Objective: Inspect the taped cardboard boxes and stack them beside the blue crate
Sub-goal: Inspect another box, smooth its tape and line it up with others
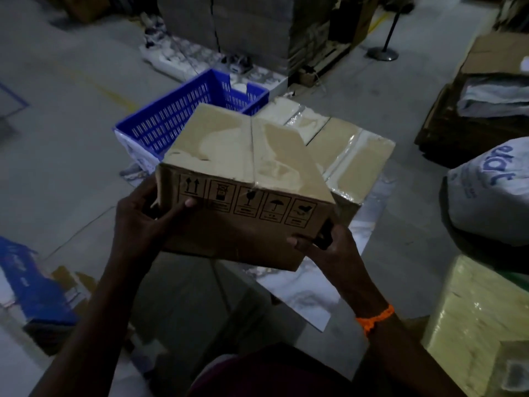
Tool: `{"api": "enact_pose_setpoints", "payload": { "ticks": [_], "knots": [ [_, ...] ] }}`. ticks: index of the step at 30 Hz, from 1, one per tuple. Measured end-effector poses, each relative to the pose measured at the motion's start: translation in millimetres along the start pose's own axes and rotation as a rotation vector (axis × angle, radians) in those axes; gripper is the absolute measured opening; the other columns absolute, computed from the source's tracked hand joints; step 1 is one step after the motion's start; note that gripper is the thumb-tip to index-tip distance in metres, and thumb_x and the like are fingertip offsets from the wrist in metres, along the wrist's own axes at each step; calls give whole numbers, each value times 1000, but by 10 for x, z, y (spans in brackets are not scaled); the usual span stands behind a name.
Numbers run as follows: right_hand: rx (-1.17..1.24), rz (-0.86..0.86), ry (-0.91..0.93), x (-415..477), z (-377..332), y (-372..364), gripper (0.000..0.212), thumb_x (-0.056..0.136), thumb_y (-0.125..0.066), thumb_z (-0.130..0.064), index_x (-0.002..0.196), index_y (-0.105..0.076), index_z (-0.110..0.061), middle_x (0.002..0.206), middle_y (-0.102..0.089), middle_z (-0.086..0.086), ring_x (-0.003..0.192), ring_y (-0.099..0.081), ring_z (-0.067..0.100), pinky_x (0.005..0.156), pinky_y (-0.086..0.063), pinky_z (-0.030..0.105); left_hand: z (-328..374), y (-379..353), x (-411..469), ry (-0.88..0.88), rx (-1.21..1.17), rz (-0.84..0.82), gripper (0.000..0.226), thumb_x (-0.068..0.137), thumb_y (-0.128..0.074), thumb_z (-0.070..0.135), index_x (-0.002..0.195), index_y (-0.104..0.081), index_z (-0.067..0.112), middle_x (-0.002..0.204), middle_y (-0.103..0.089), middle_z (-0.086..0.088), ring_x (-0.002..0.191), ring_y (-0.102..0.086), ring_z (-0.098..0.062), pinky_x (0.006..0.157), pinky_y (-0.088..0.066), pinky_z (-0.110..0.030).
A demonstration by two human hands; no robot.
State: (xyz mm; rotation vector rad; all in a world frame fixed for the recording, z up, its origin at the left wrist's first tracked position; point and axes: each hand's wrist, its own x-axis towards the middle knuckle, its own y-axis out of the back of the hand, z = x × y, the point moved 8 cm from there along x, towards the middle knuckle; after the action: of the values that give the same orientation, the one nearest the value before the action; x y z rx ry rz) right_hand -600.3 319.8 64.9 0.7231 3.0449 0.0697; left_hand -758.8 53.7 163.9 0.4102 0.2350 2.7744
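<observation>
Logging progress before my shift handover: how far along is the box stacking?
Done: one taped box already sits on the floor beside the blue crate. In hand: a second taped box is held tilted in the grip of the left hand and right hand, its symbol-printed side facing the camera, apparently under inspection. Left: setting it on the placed box. Whether more boxes wait is unclear.

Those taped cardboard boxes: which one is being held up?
The nearer box, printed with handling symbols, gripped by left hand and right hand. The other box rests beside the blue crate.
</observation>
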Motion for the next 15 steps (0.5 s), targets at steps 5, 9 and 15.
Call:
{"api": "enact_pose_setpoints", "payload": {
  "ticks": [5, 9, 15],
  "knots": [
    [-47, 23, 110, 314, -312, 257, 50, 79, -84, -3, 120, -62, -20, 115, -74, -18, 113, -68, 3, 90, -55, 20, 189, -230, 249, -52, -32, 23, 70, 70, -82, 58, 127, -66, 21, 126, -70, 3, 120, -65, -16, 91, -59, -31],
    [-96, 62, 162, 551, -380, 446, 57, 77, -87, -1, 118, -60, -31, 114, -72, -23, 114, -67, 3, 97, -57, 31, 146, -484, 504, -29, -48, -32, 47, 74, -80, 43, 118, -69, 29, 116, -73, 17, 114, -65, -4, 89, -56, -22],
    [-223, 113, 180, 958, -266, 628, 85, 71, -92, -3, 140, -51, -31, 130, -65, -21, 128, -60, 7, 105, -54, 39, -353, -864, 1158, 46, -6, -143, 51, 86, -73, 32, 132, -60, 16, 126, -65, 17, 119, -57, 4, 93, -54, -23]
  ]
}}
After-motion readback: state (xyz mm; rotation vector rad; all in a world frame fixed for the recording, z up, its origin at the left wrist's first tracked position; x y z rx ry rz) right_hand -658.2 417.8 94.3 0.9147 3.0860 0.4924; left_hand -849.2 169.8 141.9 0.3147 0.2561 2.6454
